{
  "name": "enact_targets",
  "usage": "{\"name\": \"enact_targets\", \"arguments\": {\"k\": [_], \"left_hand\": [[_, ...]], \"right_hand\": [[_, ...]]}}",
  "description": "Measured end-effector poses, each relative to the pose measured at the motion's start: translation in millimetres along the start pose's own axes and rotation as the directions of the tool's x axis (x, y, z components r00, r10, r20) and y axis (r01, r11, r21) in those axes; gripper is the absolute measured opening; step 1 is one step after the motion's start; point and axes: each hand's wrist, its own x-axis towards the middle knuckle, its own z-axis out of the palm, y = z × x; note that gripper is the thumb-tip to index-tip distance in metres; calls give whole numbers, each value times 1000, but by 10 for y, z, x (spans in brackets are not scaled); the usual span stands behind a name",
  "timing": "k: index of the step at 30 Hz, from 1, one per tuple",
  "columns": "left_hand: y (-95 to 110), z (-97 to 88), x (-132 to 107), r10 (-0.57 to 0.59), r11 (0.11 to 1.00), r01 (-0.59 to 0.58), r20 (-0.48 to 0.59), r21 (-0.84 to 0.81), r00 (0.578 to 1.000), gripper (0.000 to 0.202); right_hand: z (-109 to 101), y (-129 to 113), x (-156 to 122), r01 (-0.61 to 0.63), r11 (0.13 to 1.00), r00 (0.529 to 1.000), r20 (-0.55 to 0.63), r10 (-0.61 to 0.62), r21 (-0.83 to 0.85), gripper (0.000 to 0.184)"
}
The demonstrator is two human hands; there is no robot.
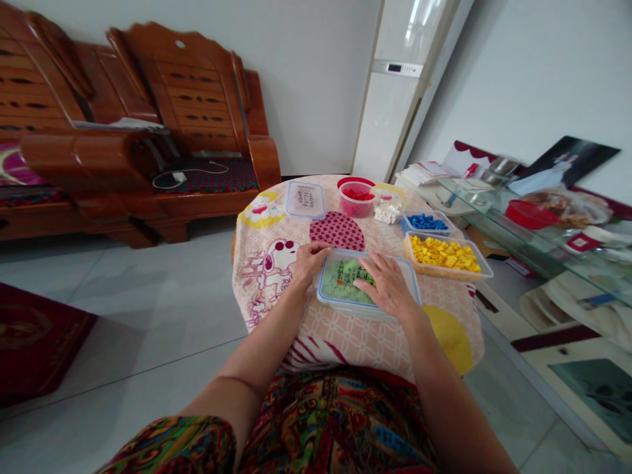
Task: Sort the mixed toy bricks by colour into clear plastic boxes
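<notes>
A clear plastic food container (340,289) sits on the table in front of me, with its blue-rimmed, printed lid on top and green pieces showing through. My left hand (309,263) grips its left edge, fingers bent around the far left corner. Flat on the right half of the lid lies my right hand (388,286), fingers spread and holding nothing. Just right of the container stands an open box of yellow pieces (444,253). Behind that is a box of blue pieces (425,222).
A loose printed lid (305,199), a round tub of red pieces (356,197) and a small pile of white pieces (388,210) occupy the far side of the patterned tablecloth (276,309). A cluttered glass shelf (533,230) borders the table's right; wooden chairs (197,112) stand beyond, left.
</notes>
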Motion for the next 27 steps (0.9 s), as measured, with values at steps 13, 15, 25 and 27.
{"name": "enact_targets", "arguments": {"k": [13,15,25,27], "left_hand": [[-18,-46,42,-121,975,143,137,-170,983,37],[-27,-59,63,-164,958,201,186,-202,969,40],[-32,-38,87,-135,967,171,187,-189,973,38],[-14,-42,71,-124,972,158,193,-175,973,37]], "right_hand": [[-35,-73,4,-14,997,998,58,18,-80,59],[-38,-80,12,-21,995,998,64,27,-96,59],[5,-72,44,-35,988,998,49,43,-151,60],[8,-65,34,-27,988,998,47,34,-153,60]]}}
